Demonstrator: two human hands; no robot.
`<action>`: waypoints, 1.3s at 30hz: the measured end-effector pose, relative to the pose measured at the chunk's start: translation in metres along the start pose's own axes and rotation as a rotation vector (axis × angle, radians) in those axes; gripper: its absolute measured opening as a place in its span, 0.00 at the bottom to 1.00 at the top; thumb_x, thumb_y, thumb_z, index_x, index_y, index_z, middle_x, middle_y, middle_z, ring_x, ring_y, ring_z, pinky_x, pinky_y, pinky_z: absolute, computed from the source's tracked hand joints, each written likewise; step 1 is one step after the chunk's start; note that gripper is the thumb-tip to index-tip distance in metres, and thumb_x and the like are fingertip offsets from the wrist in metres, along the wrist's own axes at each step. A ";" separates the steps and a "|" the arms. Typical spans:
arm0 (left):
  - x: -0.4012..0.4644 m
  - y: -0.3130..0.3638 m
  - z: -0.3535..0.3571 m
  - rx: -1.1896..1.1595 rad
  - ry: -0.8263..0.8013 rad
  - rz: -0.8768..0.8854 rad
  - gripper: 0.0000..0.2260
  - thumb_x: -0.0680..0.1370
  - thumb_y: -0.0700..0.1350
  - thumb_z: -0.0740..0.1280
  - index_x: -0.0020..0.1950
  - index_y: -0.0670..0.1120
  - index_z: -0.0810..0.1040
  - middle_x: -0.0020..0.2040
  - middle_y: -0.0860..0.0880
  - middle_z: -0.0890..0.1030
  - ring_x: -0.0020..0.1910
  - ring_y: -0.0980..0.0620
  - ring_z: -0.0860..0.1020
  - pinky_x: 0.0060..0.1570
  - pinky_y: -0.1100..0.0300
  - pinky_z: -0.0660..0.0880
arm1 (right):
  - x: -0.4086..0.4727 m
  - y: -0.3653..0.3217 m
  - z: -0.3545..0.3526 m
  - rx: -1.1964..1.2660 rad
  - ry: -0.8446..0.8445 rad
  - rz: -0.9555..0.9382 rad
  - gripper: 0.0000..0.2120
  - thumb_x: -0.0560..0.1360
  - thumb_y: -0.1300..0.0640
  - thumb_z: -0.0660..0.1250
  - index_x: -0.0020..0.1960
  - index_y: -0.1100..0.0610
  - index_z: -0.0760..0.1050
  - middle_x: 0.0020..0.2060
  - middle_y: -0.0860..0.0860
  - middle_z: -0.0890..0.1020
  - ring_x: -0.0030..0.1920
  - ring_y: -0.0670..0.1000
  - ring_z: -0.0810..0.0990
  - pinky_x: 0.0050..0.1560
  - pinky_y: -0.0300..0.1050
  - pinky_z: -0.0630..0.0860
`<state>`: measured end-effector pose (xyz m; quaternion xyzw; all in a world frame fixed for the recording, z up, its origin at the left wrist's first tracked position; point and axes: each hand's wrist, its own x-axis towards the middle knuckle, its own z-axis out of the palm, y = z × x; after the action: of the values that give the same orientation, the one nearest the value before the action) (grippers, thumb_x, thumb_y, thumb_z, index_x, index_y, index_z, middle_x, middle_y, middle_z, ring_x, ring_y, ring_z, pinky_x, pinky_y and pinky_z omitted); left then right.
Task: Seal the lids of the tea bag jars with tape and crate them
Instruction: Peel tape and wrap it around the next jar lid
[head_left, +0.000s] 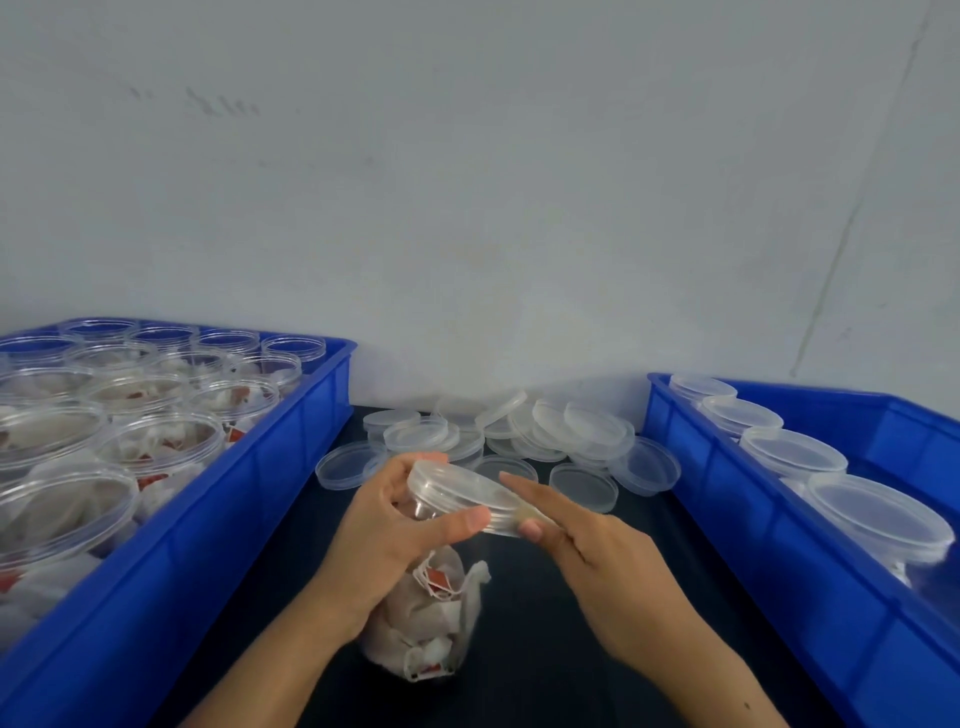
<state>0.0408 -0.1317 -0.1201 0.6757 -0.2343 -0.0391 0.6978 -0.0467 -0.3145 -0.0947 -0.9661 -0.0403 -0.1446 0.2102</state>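
Here, two blue crates flank one clear jar (431, 597) of tea bags, tilted over the dark table (535, 649), its lid (462, 493) on. The left hand (395, 530) curls round its neck, thumb on the lid's rim; the right hand (587, 545) lays straight fingers against the lid's right edge.

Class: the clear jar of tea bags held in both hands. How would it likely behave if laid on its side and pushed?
The jar looks round and smooth-walled, so it would probably roll. Filled only with tea bags, it is likely light. The left hand grips near the lid, suggesting slick plastic.
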 end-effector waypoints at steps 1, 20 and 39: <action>0.000 0.000 -0.001 -0.016 0.003 -0.007 0.39 0.50 0.59 0.80 0.59 0.52 0.76 0.51 0.54 0.84 0.49 0.57 0.83 0.43 0.66 0.78 | 0.000 0.000 0.000 0.002 0.008 -0.008 0.30 0.70 0.29 0.38 0.71 0.27 0.55 0.30 0.41 0.73 0.35 0.33 0.73 0.34 0.32 0.66; -0.014 0.000 0.023 0.530 0.230 0.110 0.45 0.57 0.78 0.63 0.70 0.63 0.61 0.60 0.67 0.67 0.58 0.62 0.72 0.54 0.63 0.72 | 0.003 -0.009 0.035 0.375 0.142 0.074 0.22 0.82 0.47 0.56 0.68 0.23 0.57 0.47 0.41 0.81 0.40 0.35 0.78 0.44 0.31 0.74; -0.005 0.010 0.005 0.069 0.115 0.100 0.38 0.50 0.62 0.78 0.57 0.55 0.75 0.49 0.62 0.81 0.47 0.63 0.81 0.42 0.72 0.76 | 0.001 0.000 0.004 0.135 0.053 0.003 0.20 0.76 0.34 0.49 0.68 0.27 0.57 0.29 0.46 0.74 0.31 0.44 0.72 0.37 0.38 0.69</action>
<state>0.0318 -0.1337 -0.1119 0.6878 -0.2283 0.0427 0.6877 -0.0449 -0.3131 -0.0985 -0.9456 -0.0428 -0.1667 0.2760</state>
